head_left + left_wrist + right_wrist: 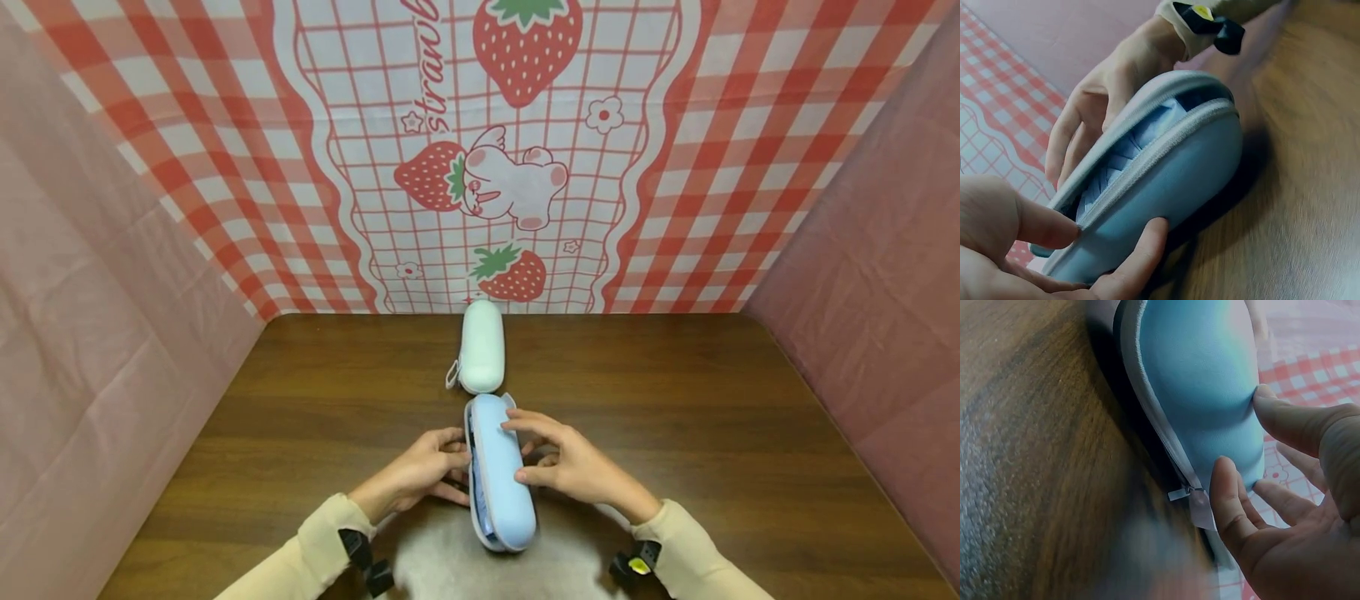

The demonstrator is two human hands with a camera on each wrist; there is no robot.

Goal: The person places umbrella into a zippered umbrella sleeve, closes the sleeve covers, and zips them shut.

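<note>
A light blue zip-up glasses case (504,475) stands lengthwise on the table, its lid parted along the left side. Crinkled blue material (1132,150) shows through the gap. My left hand (422,471) holds the case's left side, one digit at the zip edge and another lower on the shell. With thumb and fingers, my right hand (577,462) grips the lid from the right. In the right wrist view, the zip pull (1179,494) hangs at the seam near a fingertip. What the material wraps, if anything, is hidden.
Just beyond the blue case lies a mint green zip-up case (483,346) with a strap loop on its left. The brown wooden table (675,400) meets a strawberry-print cloth (525,167) at the back. Pink cloth walls (97,317) rise at both sides.
</note>
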